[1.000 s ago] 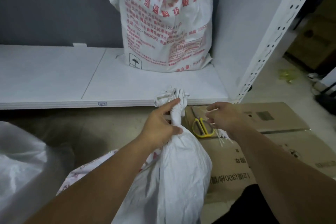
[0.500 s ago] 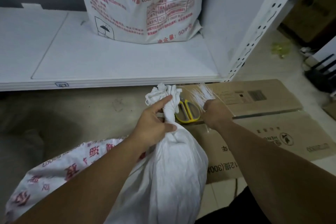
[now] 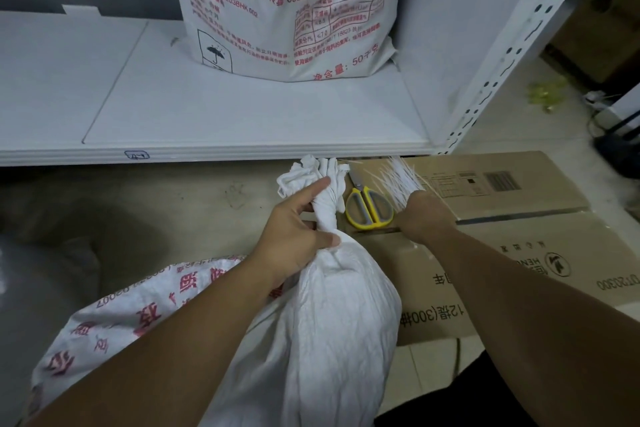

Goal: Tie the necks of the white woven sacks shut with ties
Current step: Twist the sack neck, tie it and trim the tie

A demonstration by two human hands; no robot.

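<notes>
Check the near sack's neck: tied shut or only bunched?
Only bunched, not tied. The left hand grips the twisted neck, and no tie shows round it. The right hand holds the bundle of ties.

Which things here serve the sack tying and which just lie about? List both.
In use: white woven sack, its twisted neck gripped by the left hand; bundle of white ties held by the right hand.
Lying about: yellow-handled scissors, cardboard box, white shelf.

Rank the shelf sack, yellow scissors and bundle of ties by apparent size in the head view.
Largest by far: shelf sack. Then yellow scissors and bundle of ties, about alike; no ranking between them.
</notes>
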